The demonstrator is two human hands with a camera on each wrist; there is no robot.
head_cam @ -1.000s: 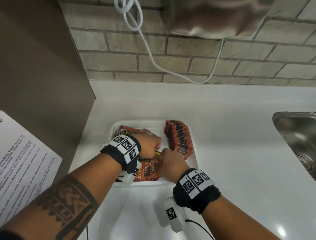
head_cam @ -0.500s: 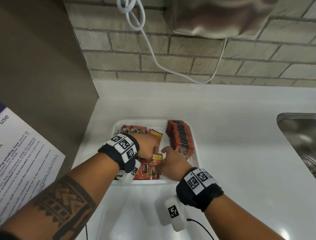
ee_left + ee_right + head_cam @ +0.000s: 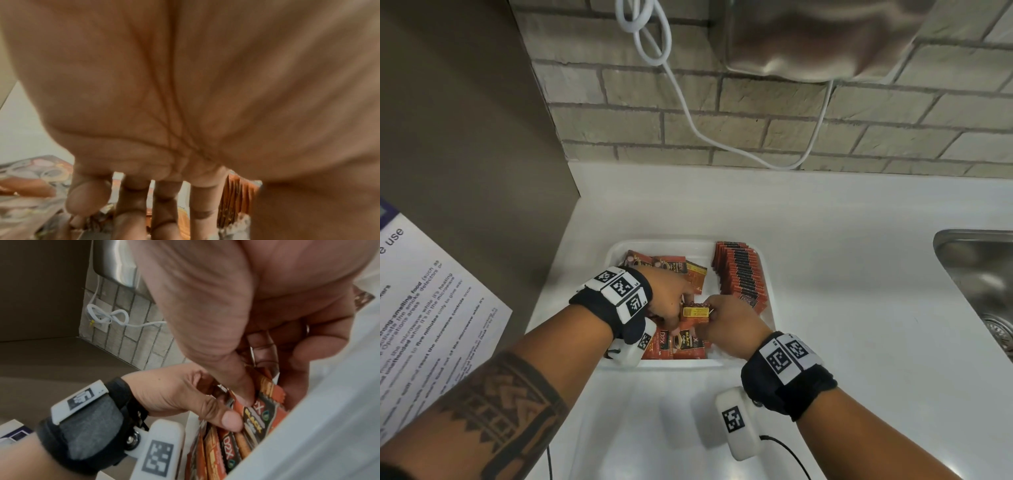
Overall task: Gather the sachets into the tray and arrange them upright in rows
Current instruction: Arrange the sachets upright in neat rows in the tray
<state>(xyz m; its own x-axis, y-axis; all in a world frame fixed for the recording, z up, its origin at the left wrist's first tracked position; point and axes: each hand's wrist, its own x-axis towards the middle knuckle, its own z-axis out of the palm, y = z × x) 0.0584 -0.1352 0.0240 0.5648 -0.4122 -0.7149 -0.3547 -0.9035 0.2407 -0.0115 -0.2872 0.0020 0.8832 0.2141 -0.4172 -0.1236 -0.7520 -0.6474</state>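
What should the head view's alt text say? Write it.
Both hands, left hand and right hand, hold a small bundle of sachets over a white tray; an upright row fills its right side, loose sachets lie left.

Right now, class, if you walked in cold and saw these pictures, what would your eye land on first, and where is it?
First, the two hands meeting over the white tray on the counter: the left hand and right hand together grip a small bunch of sachets. Next, the neat upright row of sachets along the tray's right side, against the loose pile lying flat on its left.
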